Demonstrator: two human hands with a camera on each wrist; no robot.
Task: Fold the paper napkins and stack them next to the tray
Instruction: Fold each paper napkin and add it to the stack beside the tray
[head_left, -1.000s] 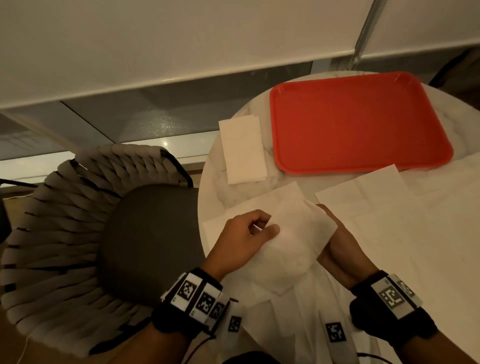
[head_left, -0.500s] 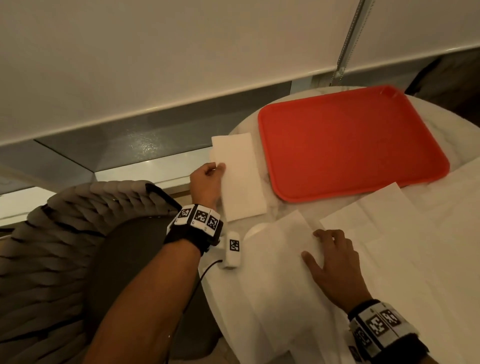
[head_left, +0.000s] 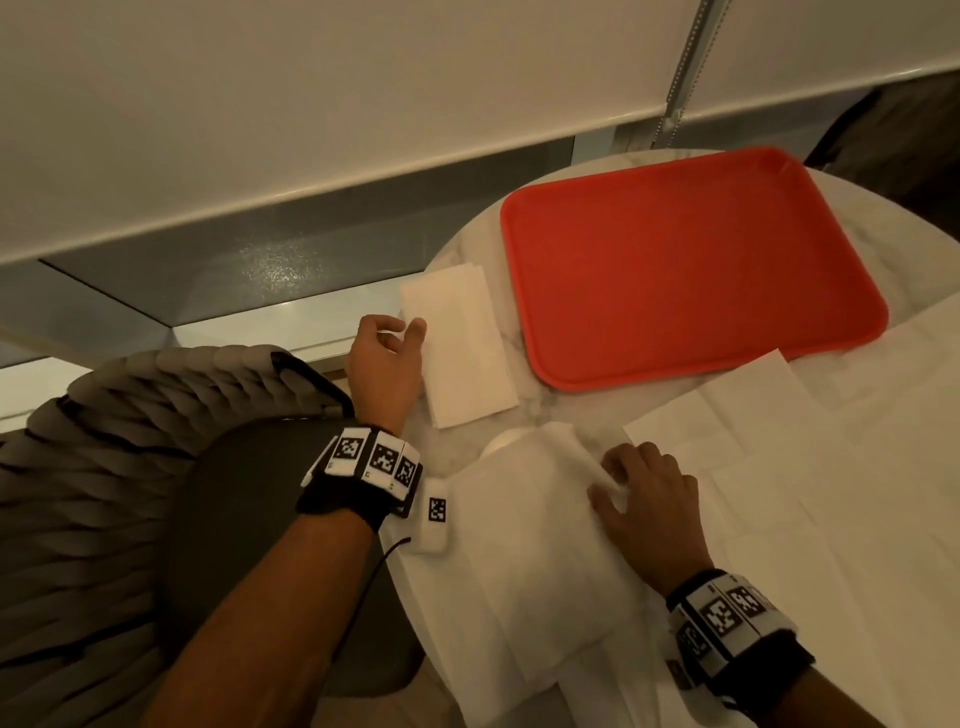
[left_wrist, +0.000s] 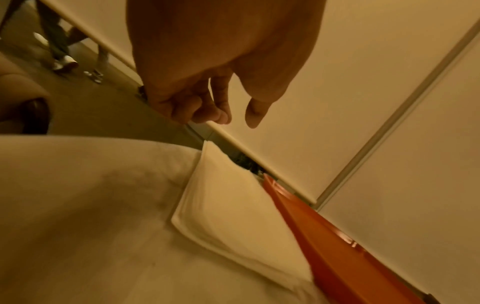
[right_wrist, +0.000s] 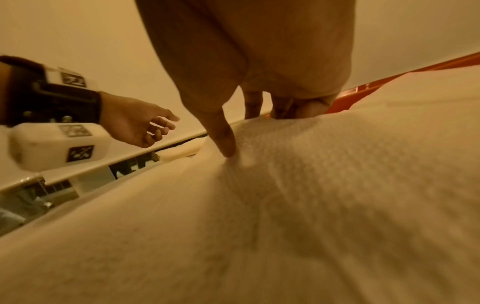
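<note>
Napkins (head_left: 462, 345): folded stack beside tray (head_left: 691, 265) | left grip (head_left: 384, 364): relaxed, empty | right grip (head_left: 649, 499): fingers pressing flat napkin (head_left: 545, 545)

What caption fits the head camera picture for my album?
Left hand hovers open beside the folded napkins by the red tray; right hand presses an unfolded napkin.

A woven chair (head_left: 130, 467) stands beside the round marble table (head_left: 467, 249), under a roller blind (head_left: 311, 104)

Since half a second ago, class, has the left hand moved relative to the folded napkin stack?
Yes. The left hand has drawn back off the folded napkin stack, toward the person and away from the tray.
</note>
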